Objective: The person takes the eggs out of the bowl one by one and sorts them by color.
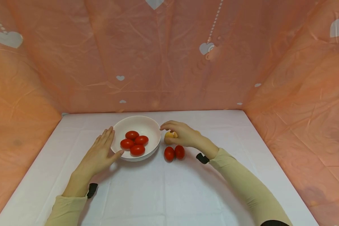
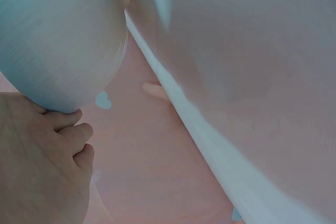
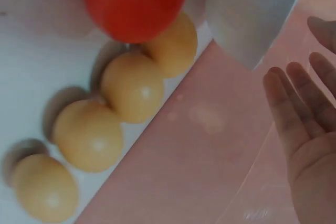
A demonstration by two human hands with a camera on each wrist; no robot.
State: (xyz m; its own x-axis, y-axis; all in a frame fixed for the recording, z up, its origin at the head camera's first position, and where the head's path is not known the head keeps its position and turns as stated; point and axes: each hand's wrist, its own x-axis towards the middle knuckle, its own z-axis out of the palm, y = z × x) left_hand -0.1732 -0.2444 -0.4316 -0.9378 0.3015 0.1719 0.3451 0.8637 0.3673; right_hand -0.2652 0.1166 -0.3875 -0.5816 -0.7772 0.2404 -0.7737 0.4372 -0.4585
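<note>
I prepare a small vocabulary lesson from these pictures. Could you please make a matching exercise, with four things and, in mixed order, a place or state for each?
Column 1
1. White bowl
2. Left hand
3. Yellow round things
4. Red oval things outside the bowl

Column 2
A. four in a line, in the right wrist view
B. touches the bowl at its left side
C. a pair, side by side on the white cloth
D. contains four red pieces

Pairs: 1-D, 2-B, 3-A, 4-C
</note>
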